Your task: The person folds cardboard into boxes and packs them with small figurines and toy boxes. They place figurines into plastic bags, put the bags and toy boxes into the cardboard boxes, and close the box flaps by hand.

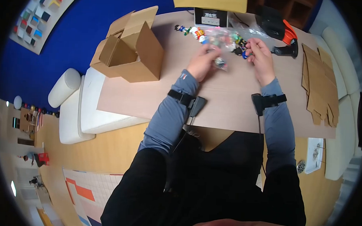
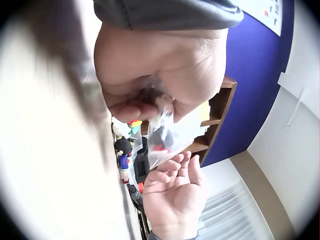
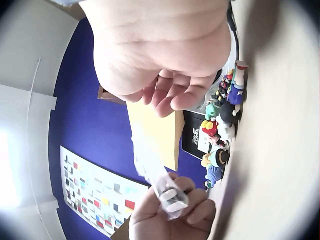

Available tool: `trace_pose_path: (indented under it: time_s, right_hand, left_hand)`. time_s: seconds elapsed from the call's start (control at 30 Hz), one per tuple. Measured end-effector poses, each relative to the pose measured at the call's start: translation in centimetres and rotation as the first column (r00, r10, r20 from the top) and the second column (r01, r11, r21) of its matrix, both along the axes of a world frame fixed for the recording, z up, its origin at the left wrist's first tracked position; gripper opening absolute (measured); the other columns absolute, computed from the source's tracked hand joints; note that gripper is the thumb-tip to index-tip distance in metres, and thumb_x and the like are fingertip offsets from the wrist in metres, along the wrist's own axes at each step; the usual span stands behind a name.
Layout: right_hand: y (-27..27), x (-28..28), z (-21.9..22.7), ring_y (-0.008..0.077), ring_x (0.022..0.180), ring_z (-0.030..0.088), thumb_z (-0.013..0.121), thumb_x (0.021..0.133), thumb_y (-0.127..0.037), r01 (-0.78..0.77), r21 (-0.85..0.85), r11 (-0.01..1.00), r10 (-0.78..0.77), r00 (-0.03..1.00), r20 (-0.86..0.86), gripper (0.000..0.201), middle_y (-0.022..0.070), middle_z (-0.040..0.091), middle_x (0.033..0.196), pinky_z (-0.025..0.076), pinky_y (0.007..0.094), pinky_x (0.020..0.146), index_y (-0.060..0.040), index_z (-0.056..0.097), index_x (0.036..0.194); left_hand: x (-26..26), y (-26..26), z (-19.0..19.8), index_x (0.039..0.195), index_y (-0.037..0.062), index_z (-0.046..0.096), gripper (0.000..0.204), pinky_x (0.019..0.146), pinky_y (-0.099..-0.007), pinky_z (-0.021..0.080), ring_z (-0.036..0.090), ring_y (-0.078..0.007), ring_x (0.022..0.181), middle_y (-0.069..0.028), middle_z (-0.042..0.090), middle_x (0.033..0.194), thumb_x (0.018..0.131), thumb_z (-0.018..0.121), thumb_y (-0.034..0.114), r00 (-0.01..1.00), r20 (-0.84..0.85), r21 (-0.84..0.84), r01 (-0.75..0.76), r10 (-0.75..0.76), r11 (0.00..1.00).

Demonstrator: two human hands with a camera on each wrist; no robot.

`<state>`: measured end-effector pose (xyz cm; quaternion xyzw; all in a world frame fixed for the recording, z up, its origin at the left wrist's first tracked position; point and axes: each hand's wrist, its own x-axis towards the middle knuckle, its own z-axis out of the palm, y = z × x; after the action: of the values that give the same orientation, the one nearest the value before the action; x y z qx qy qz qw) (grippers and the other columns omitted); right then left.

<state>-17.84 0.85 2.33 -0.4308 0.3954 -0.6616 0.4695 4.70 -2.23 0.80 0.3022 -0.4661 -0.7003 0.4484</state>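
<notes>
My left hand (image 1: 201, 62) grips a clear plastic bag (image 2: 182, 137) with small dark and white pieces inside. In the left wrist view, the bag hangs out between thumb and fingers, its far edge close to the fingertips of my right hand (image 1: 261, 59). That right hand faces the bag with loosely bent fingers; its palm shows nothing held in the right wrist view. Behind both hands, several small colourful toy figures (image 1: 197, 34) stand in a row along the back of the table (image 1: 229, 98). A dark-haired figure in blue (image 2: 123, 157) stands at the near end.
An open cardboard box (image 1: 149, 52) stands at the left of the table. Flattened cardboard (image 1: 319, 86) lies at the right edge. A black-and-orange tool (image 1: 289, 35), loose clear plastic (image 1: 251, 29), a black box (image 1: 210, 19) and a yellow object (image 1: 210, 1) occupy the back.
</notes>
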Motion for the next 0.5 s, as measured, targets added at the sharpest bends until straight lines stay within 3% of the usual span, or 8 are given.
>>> trace_pose_path:
  time_s: [0.03, 0.1, 0.17, 0.2, 0.27, 0.33, 0.4, 0.5]
  right_hand:
    - [-0.3, -0.3, 0.1, 0.0043, 0.069, 0.056, 0.061, 0.105, -0.026, 0.017, -0.008, 1.000, -0.017, 1.000, 0.003, 0.022, -0.0011, 0.060, 0.087, 0.044, 0.0190, 0.056, -0.0051, 0.062, 0.112]
    - [-0.8, -1.4, -0.8, 0.0044, 0.067, 0.055, 0.062, 0.103, -0.025, 0.115, -0.004, 0.993, -0.115, 0.992, -0.043, 0.022, -0.0006, 0.059, 0.083, 0.043, 0.0194, 0.054, -0.0053, 0.063, 0.113]
    - [-1.5, -1.8, -1.3, 0.0048, 0.067, 0.056, 0.063, 0.102, -0.026, 0.216, -0.020, 0.976, -0.217, 0.973, -0.075, 0.023, 0.0000, 0.059, 0.082, 0.043, 0.0192, 0.055, -0.0051, 0.064, 0.113]
    - [-1.7, -1.9, -1.6, 0.0052, 0.067, 0.056, 0.064, 0.101, -0.027, 0.283, -0.040, 0.958, -0.286, 0.951, -0.115, 0.025, 0.0005, 0.059, 0.081, 0.044, 0.0191, 0.055, -0.0049, 0.065, 0.112]
    - [-1.6, -2.3, -1.6, 0.0100, 0.074, 0.061, 0.066, 0.098, -0.027, 0.348, -0.025, 0.937, -0.346, 0.917, -0.196, 0.027, 0.0037, 0.065, 0.087, 0.048, 0.0234, 0.063, -0.0021, 0.067, 0.107]
    - [-1.9, -2.4, -2.1, 0.0148, 0.082, 0.066, 0.067, 0.096, -0.028, 0.396, -0.014, 0.918, -0.384, 0.880, -0.279, 0.029, 0.0069, 0.071, 0.092, 0.052, 0.0278, 0.071, 0.0007, 0.070, 0.103]
    - [-2.4, -2.3, -2.8, 0.0102, 0.077, 0.062, 0.067, 0.097, -0.028, 0.398, -0.138, 0.907, -0.417, 0.808, -0.416, 0.030, 0.0055, 0.068, 0.092, 0.050, 0.0256, 0.065, 0.0003, 0.069, 0.106]
    - [-1.4, -1.8, -1.7, 0.0117, 0.080, 0.062, 0.067, 0.096, -0.028, 0.326, -0.027, 0.945, -0.311, 0.872, -0.377, 0.031, 0.0060, 0.070, 0.092, 0.051, 0.0279, 0.069, 0.0014, 0.070, 0.105]
  left_hand:
    - [1.0, -0.1, 0.1, 0.111, 0.0076, 0.063, 0.016, 0.060, -0.0253, 0.050, 0.062, -0.0104, 0.071, -0.0018, 0.064, 0.089, 0.098, 0.067, 0.015, 0.997, 0.035, -0.064, -0.067, 0.070, 0.996]
    - [2.4, 2.1, 2.5, 0.111, 0.0067, 0.062, 0.015, 0.063, -0.0277, 0.053, 0.063, -0.0115, 0.074, -0.0023, 0.064, 0.090, 0.099, 0.066, 0.014, 0.974, -0.083, -0.146, -0.221, 0.211, 0.964]
    - [5.9, 3.8, 4.8, 0.115, 0.0034, 0.061, 0.018, 0.070, -0.0325, 0.059, 0.066, -0.0142, 0.081, -0.0054, 0.065, 0.094, 0.100, 0.065, 0.013, 0.952, -0.009, -0.327, -0.293, 0.307, 0.898]
    - [7.9, 4.0, 4.8, 0.116, 0.0033, 0.061, 0.018, 0.071, -0.0335, 0.059, 0.067, -0.0157, 0.082, -0.0068, 0.064, 0.096, 0.100, 0.064, 0.012, 0.901, 0.053, -0.608, -0.314, 0.431, 0.730]
    - [11.5, 5.6, 7.8, 0.115, 0.0041, 0.061, 0.016, 0.080, -0.0354, 0.058, 0.066, -0.0179, 0.087, -0.0071, 0.064, 0.102, 0.100, 0.063, 0.010, 0.859, -0.091, -0.478, -0.482, 0.504, 0.735]
    - [15.1, 6.1, 9.9, 0.113, 0.0039, 0.062, 0.014, 0.084, -0.0334, 0.055, 0.064, -0.0163, 0.091, -0.0062, 0.064, 0.101, 0.101, 0.062, 0.012, 0.788, -0.116, -0.539, -0.561, 0.604, 0.628]
    - [19.8, 5.6, 11.0, 0.111, 0.0037, 0.063, 0.014, 0.084, -0.0317, 0.053, 0.063, -0.0143, 0.091, -0.0056, 0.065, 0.102, 0.102, 0.061, 0.014, 0.779, -0.017, -0.621, -0.500, 0.627, 0.604]
    - [25.3, 3.2, 10.9, 0.112, 0.0033, 0.063, 0.015, 0.076, -0.0262, 0.052, 0.061, -0.0103, 0.086, -0.0033, 0.064, 0.100, 0.103, 0.062, 0.016, 0.657, 0.133, -0.666, -0.495, 0.742, 0.558]
